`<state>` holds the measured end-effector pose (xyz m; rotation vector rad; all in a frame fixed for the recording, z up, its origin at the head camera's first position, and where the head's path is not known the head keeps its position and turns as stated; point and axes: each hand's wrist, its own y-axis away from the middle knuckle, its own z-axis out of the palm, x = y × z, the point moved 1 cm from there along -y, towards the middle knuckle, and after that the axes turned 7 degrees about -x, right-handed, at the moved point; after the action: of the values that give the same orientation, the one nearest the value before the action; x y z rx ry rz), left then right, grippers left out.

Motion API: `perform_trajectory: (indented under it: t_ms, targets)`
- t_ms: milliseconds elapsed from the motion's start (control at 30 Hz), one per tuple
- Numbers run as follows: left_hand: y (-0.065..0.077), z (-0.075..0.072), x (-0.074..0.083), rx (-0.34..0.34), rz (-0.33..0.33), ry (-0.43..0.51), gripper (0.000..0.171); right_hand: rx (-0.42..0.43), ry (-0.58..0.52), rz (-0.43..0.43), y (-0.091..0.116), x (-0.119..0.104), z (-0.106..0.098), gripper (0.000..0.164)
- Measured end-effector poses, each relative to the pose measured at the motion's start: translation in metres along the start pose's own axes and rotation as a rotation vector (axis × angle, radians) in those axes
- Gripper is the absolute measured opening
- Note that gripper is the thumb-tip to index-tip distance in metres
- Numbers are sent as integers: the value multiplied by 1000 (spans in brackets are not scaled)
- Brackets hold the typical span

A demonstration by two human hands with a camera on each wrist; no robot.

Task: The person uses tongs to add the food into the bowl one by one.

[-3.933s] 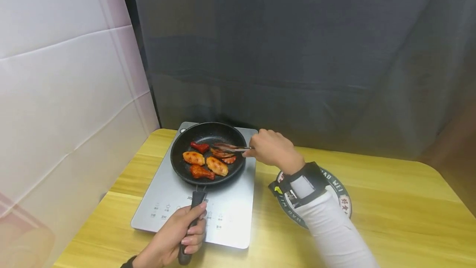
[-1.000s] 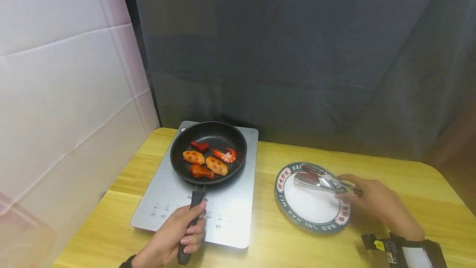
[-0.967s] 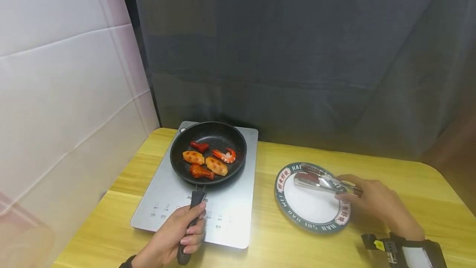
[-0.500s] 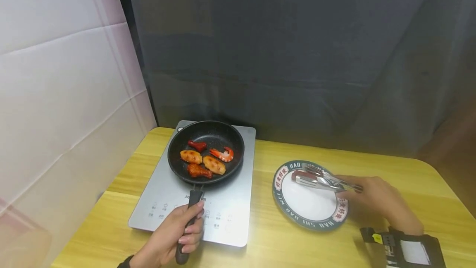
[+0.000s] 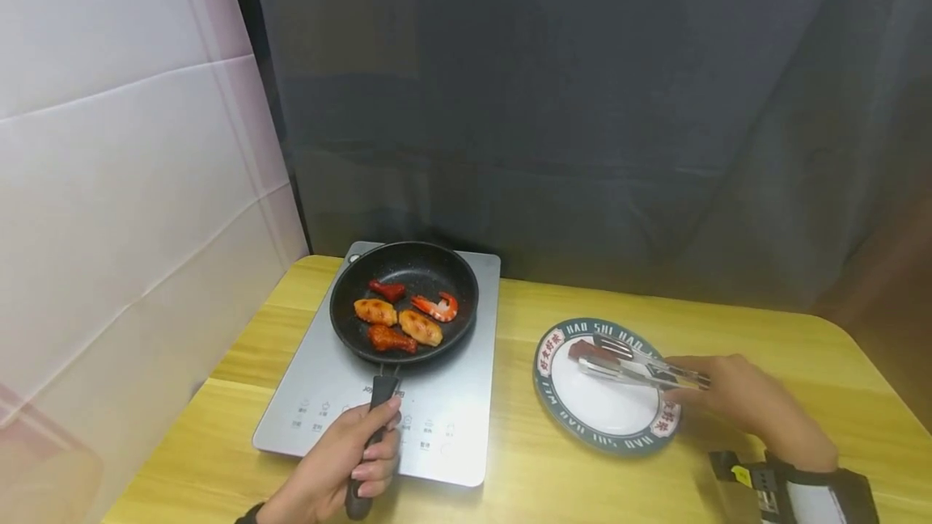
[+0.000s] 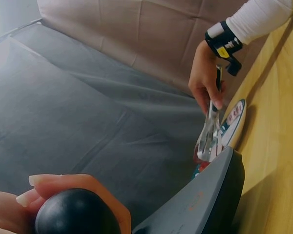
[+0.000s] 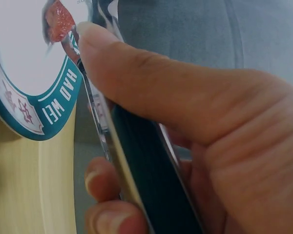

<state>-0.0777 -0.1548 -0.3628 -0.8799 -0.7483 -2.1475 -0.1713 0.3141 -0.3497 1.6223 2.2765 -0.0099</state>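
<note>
In the head view my left hand (image 5: 348, 459) grips the black handle (image 5: 383, 391) of a frying pan (image 5: 415, 265). The pan holds two chicken wings (image 5: 420, 328), two drumsticks (image 5: 391, 339) and a shrimp (image 5: 439, 308). My right hand (image 5: 739, 399) holds metal tongs (image 5: 641, 370) low over a round plate (image 5: 607, 415) with a patterned green rim. At the tongs' tips is a reddish-brown piece of food (image 5: 585, 350); the right wrist view shows its red, textured side. Whether the tongs still pinch it, I cannot tell. In the left wrist view the rounded handle end (image 6: 78, 214) fills the bottom.
The pan stands on a silver induction cooktop (image 5: 451, 427) with printed controls. Both cooktop and plate rest on a yellow wood-grain table (image 5: 539, 475). A dark curtain (image 5: 568, 120) hangs behind, and a white sheet (image 5: 138, 184) closes the left side.
Since the oldest frame, my right hand has brought the tongs and the reddish-brown piece from the pan rightward to the plate. Lately the tongs have shifted only slightly. My left hand keeps its grip.
</note>
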Motion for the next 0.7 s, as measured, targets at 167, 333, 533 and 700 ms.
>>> perform_trajectory:
  t_ms: [167, 333, 533, 700]
  targets:
    - [-1, 0, -1, 6, 2, -12, 30, -1, -42, -25, -1, -2, 4, 56]
    - [-1, 0, -1, -3, 8, -27, 29, -5, -44, -17, -2, -3, 8, 56]
    - [0, 1, 1, -22, 14, -15, 29, 3, -38, -51, -2, -9, 6, 53]
    - [0, 0, 1, -36, 13, -6, 29, 23, 10, -62, -1, -12, 4, 51]
